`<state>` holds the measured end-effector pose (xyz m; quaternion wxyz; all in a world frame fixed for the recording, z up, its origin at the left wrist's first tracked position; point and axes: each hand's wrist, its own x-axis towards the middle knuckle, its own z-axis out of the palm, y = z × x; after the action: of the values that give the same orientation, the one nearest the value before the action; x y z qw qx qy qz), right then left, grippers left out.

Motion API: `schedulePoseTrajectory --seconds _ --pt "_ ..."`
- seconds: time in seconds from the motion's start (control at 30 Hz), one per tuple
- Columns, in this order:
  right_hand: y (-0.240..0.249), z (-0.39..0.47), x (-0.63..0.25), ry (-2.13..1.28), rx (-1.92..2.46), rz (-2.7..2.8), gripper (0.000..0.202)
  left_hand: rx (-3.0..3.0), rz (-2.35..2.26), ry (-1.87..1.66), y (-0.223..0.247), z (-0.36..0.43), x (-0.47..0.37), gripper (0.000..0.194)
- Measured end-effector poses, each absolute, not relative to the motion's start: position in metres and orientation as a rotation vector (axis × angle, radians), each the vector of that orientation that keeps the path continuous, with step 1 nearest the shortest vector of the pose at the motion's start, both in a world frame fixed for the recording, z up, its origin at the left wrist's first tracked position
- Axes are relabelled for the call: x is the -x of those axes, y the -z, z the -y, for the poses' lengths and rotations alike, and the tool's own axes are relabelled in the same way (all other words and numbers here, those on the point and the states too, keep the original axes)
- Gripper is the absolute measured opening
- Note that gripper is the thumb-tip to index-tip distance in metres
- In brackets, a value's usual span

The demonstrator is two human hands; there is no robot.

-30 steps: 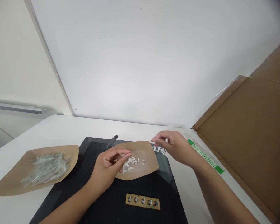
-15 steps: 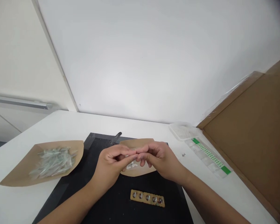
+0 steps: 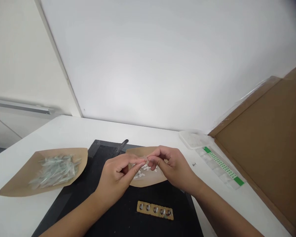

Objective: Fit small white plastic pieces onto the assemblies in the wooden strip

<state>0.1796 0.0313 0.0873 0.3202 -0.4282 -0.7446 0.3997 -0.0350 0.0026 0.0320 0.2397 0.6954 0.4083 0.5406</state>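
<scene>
My left hand [image 3: 118, 171] and my right hand [image 3: 171, 164] meet fingertip to fingertip over a brown paper tray [image 3: 148, 181] holding small white pieces [image 3: 141, 173]. Each hand pinches with thumb and forefinger; what lies between the fingertips is too small to name. Below them, a tan strip [image 3: 155, 210] bearing several shiny metal parts rests on the black mat [image 3: 113, 214].
On the left, a larger paper tray [image 3: 17, 179] holds clear, greenish plastic pieces [image 3: 58, 169]. A dark tool [image 3: 122, 146] lies at the mat's back edge. Rightward are tiny metal bits [image 3: 194, 164], a clear case with a green label [image 3: 223, 167], a translucent container [image 3: 191, 140] and cardboard [image 3: 268, 138].
My right hand has tilted and its fingers have curled, with its fingertips drawn slightly right of my left hand's. More white pieces show beneath them. The view has shifted slightly.
</scene>
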Motion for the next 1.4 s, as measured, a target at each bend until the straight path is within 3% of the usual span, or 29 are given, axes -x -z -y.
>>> schedulePoseTrajectory --seconds 0.4,0.67,0.87,1.03,1.13,1.3,1.4 --pt "-0.101 -0.037 -0.195 -1.174 1.019 1.673 0.034 -2.164 -1.133 -1.55 -0.018 -0.018 0.04 0.013" --pt "-0.133 -0.033 -0.247 -0.867 0.992 1.557 0.033 -2.282 -1.185 -1.519 -0.01 -0.024 0.044 0.021" --pt "-0.154 -0.021 -0.265 -0.68 0.924 1.545 0.037 -2.342 -1.179 -1.497 -0.007 -0.027 0.046 0.014" --pt "-0.144 -0.022 -0.251 -0.614 0.953 1.869 0.022 -2.48 -1.103 -1.378 -0.002 -0.026 0.046 0.032" --pt "-0.133 -0.026 -0.237 -0.658 1.045 2.077 0.025 -2.58 -1.068 -1.253 -0.002 -0.024 0.046 0.04" --pt "-0.123 -0.026 -0.224 -0.699 1.15 2.283 0.027 -2.561 -1.007 -1.234 -0.006 -0.019 0.042 0.013" --pt "-0.12 -0.026 -0.221 -0.723 1.165 2.314 0.025 -2.536 -1.01 -1.256 -0.008 -0.018 0.041 0.015"
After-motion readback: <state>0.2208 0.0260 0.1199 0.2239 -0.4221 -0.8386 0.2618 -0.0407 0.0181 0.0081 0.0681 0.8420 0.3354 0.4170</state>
